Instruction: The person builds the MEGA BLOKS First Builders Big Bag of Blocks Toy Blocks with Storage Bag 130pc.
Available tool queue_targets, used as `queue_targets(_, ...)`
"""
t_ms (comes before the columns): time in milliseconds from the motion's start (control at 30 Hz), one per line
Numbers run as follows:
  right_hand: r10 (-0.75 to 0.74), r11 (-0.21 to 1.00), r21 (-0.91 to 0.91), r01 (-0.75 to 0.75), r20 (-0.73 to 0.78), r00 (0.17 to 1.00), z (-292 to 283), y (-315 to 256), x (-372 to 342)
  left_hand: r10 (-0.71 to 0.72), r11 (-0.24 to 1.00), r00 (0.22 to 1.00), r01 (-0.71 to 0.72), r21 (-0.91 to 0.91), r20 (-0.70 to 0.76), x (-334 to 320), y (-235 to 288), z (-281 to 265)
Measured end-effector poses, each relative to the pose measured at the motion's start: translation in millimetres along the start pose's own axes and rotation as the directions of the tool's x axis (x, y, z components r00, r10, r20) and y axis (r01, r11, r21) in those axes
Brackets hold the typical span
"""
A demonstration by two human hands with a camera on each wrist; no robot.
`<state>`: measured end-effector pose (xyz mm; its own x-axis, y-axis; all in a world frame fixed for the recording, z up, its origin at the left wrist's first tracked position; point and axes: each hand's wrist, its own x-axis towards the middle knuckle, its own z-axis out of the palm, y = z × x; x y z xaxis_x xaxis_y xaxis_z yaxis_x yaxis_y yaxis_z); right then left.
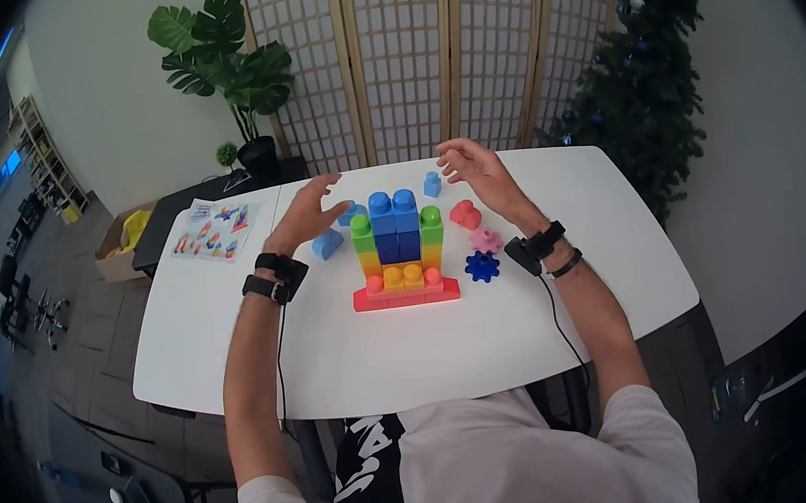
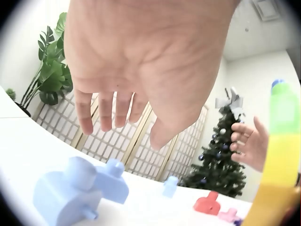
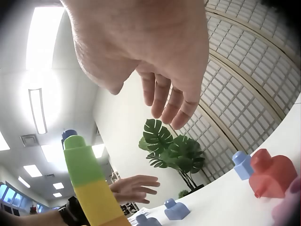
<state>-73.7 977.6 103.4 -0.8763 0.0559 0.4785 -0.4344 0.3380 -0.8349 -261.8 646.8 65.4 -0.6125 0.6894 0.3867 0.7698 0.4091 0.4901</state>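
A tower of toy building blocks [image 1: 397,244] stands upright on the table. It has a red base [image 1: 407,296], orange blocks above it, stacked blue blocks in the middle and a green-and-yellow column on each side. My left hand [image 1: 306,216], fingers extended, hovers beyond the tower's left side, above two light-blue blocks [image 2: 66,200]. Over on the right, my right hand [image 1: 483,179] is raised with its fingers loosely bent, nothing in it. Below and around it are a small light-blue block [image 1: 432,186], a red block [image 3: 273,176], a pink gear [image 1: 486,241] and a dark blue gear [image 1: 482,267].
A printed picture sheet [image 1: 219,231] lies on the left of the white table [image 1: 240,361]. Beyond the table stand a potted plant [image 1: 234,75], a lattice folding screen [image 1: 397,70] and a decorated Christmas tree [image 1: 628,88]. Cables [image 1: 281,358] run down from both wrist cameras.
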Motion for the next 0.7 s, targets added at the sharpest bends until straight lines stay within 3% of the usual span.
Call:
queue_targets(67, 0.011, 0.999, -0.036, -0.012, -0.019, 1.000, -6.6, 8.7, 2.5, 0.186, 0.970, 0.982, -0.178, 0.163, -0.033, 8.4, -40.9, 30.6)
queue_targets(100, 0.025, 0.997, -0.069, -0.028, -0.040, 0.999, -9.5, 13.7, 3.4, 0.189, 0.970, 0.981, -0.181, 0.161, -0.033, 10.0, -50.9, 41.1)
queue_targets(200, 0.059, 0.974, -0.216, -0.069, -0.055, 0.997, -17.5, 31.1, 9.1, 0.154, 0.971, 0.988, -0.157, 0.181, 0.029, 17.8, -57.4, 54.9)
queue_targets(267, 0.093, 0.952, -0.291, -0.096, -0.025, 0.995, -20.8, 47.1, 16.8, -0.057, 0.988, 0.963, 0.017, 0.153, 0.265, 24.0, -49.4, 49.7)
queue_targets(400, 0.238, 0.851, -0.496, -0.172, 0.073, 0.969, -13.9, 81.5, 35.2, 0.011, 0.974, 0.973, -0.063, 0.220, 0.231, 24.4, -31.4, 37.6)
queue_targets(467, 0.187, 0.811, -0.576, -0.102, 0.090, 0.978, -4.9, 107.5, 42.9, -0.099, 0.995, 0.992, 0.098, 0.014, 0.075, 24.2, -6.3, 18.6)
queue_targets(533, 0.140, 0.759, -0.650, -0.035, 0.110, 0.984, 2.8, 113.2, 47.5, -0.062, 0.983, 0.997, 0.055, -0.173, -0.037, 28.5, 16.7, -6.2)
queue_targets(567, 0.209, 0.724, -0.686, -0.070, 0.123, 0.970, 7.7, 102.8, 48.1, 0.006, 0.985, 0.994, -0.024, -0.169, -0.106, 32.4, 21.3, -16.2)
queue_targets(600, 0.279, 0.685, -0.721, -0.101, 0.133, 0.951, 10.8, 97.4, 48.0, -0.094, 0.950, 0.992, 0.064, -0.305, -0.084, 27.5, 52.3, -35.4)
queue_targets(667, 0.244, 0.680, -0.732, -0.037, 0.178, 0.953, 11.8, 116.5, 53.5, -0.037, 0.846, 0.998, 0.001, -0.533, -0.057, 27.3, 80.5, -56.4)
queue_targets(700, 0.207, 0.670, -0.742, 0.030, 0.225, 0.952, 11.8, 126.1, 56.2, -0.038, 0.846, 0.998, 0.002, -0.533, -0.056, 22.1, 99.8, -64.9)
